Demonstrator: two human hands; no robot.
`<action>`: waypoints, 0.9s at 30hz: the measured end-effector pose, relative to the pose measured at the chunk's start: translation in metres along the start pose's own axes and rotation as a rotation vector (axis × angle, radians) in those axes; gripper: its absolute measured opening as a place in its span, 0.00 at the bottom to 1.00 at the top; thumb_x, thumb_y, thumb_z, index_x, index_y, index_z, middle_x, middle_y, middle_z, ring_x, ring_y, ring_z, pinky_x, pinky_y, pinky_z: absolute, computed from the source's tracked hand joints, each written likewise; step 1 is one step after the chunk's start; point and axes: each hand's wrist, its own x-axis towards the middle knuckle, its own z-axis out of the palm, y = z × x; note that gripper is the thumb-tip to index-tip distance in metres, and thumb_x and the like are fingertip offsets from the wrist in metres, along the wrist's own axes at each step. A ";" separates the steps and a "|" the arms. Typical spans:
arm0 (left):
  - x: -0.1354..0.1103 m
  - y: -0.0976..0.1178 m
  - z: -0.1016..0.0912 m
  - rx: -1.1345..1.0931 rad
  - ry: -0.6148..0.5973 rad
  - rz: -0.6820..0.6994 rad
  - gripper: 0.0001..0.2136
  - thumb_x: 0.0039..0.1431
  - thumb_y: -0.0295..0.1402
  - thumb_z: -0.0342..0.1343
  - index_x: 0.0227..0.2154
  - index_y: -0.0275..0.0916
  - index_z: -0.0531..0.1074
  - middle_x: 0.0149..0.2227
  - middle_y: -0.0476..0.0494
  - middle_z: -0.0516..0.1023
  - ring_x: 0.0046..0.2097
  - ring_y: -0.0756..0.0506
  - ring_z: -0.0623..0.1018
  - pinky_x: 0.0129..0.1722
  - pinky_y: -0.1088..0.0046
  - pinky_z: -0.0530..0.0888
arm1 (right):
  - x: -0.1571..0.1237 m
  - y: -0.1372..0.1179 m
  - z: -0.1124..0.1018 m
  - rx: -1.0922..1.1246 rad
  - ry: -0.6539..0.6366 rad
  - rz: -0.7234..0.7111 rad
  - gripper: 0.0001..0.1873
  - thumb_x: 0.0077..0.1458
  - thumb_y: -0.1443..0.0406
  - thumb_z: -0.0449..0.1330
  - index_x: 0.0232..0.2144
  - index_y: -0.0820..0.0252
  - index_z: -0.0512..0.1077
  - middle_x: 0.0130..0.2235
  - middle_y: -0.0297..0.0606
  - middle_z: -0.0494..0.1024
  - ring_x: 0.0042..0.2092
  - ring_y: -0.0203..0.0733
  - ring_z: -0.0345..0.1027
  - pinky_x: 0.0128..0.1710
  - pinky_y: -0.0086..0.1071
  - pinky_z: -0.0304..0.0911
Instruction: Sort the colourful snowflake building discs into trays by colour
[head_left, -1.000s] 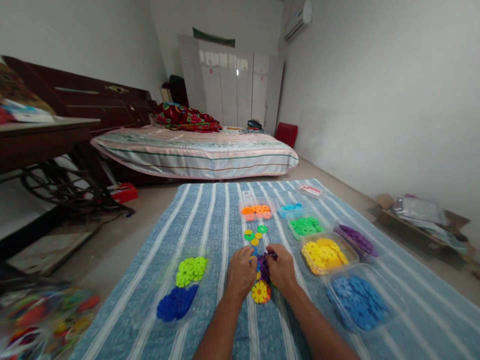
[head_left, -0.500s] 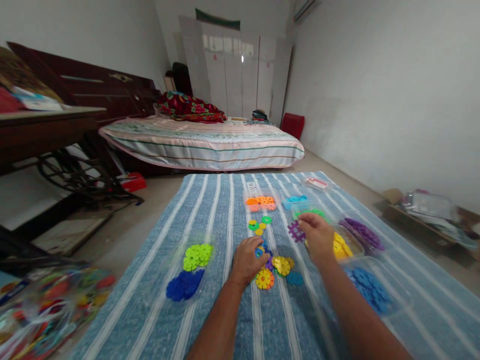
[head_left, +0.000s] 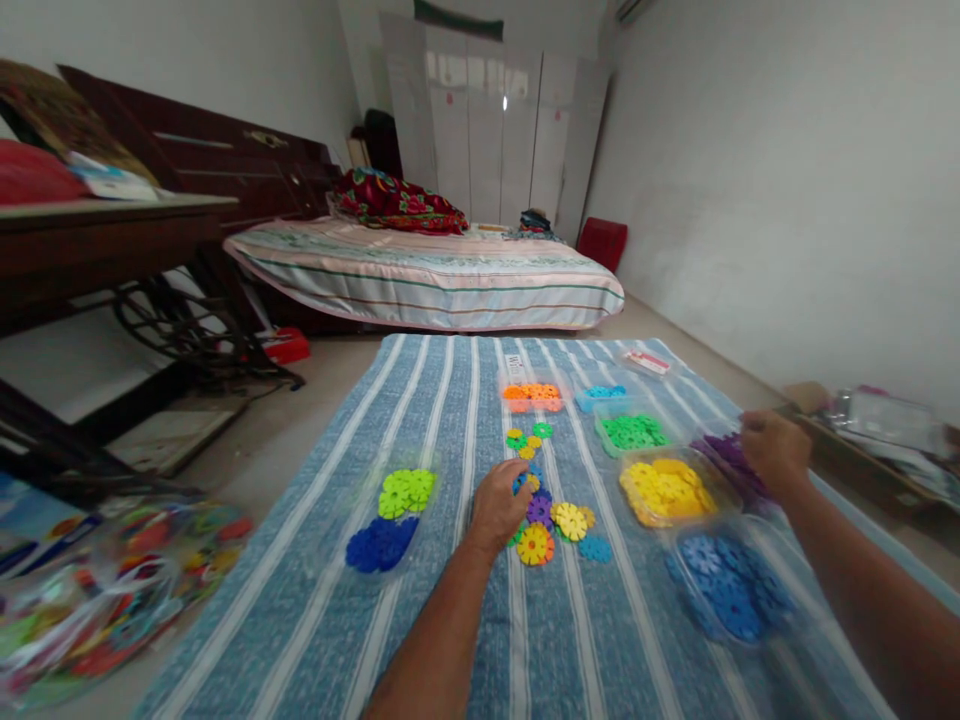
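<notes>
My left hand (head_left: 499, 505) rests curled on the left edge of a flat cluster of joined flower-shaped plastic pieces (head_left: 559, 525), yellow, purple, orange and blue, on a blue striped mat (head_left: 442, 410). My right hand (head_left: 776, 450) is far to the right, closed in a loose fist over the clear tray of purple pieces (head_left: 720, 458); what its fingers hold is hidden. Between the hands sits a tray of yellow pieces (head_left: 664, 490). A tray of blue pieces (head_left: 731, 590) lies under my right forearm.
Trays of green (head_left: 634, 432), light blue (head_left: 604, 395) and orange pieces (head_left: 532, 397) line the mat's far side. Lime and dark blue pieces (head_left: 390, 515) lie left. A bag of mixed pieces (head_left: 97, 590), a sewing table (head_left: 112, 250), a bed (head_left: 427, 280) and a cardboard box (head_left: 862, 430) surround the mat.
My right hand lifted off the cluster with a purple piece and swung right to the purple tray. The left hand stayed on the cluster. The view drifted right.
</notes>
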 end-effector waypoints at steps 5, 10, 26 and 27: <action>0.003 -0.006 0.002 0.037 0.126 -0.074 0.11 0.53 0.27 0.50 0.39 0.37 0.73 0.45 0.40 0.77 0.48 0.45 0.75 0.52 0.66 0.70 | -0.041 -0.034 -0.002 -0.022 -0.046 -0.224 0.15 0.48 0.64 0.50 0.32 0.60 0.75 0.36 0.46 0.77 0.37 0.48 0.69 0.39 0.41 0.62; 0.004 -0.009 0.004 0.095 0.179 -0.114 0.09 0.52 0.26 0.50 0.35 0.38 0.73 0.41 0.42 0.78 0.46 0.45 0.76 0.49 0.67 0.71 | -0.132 -0.121 0.001 0.229 -0.393 -0.648 0.12 0.55 0.63 0.50 0.34 0.57 0.74 0.39 0.40 0.77 0.42 0.43 0.69 0.44 0.36 0.63; 0.000 0.001 -0.003 0.143 0.053 -0.072 0.11 0.50 0.38 0.58 0.35 0.39 0.75 0.49 0.39 0.74 0.51 0.42 0.73 0.52 0.64 0.70 | -0.190 -0.177 0.035 0.125 -0.702 -0.531 0.05 0.49 0.66 0.56 0.28 0.54 0.72 0.38 0.43 0.75 0.45 0.49 0.67 0.44 0.40 0.60; 0.000 0.000 -0.003 0.141 0.047 -0.067 0.11 0.50 0.37 0.58 0.35 0.40 0.75 0.49 0.40 0.74 0.51 0.42 0.73 0.52 0.64 0.70 | -0.190 -0.175 0.034 0.181 -0.691 -0.506 0.05 0.48 0.67 0.56 0.26 0.53 0.72 0.36 0.42 0.75 0.43 0.48 0.68 0.43 0.40 0.61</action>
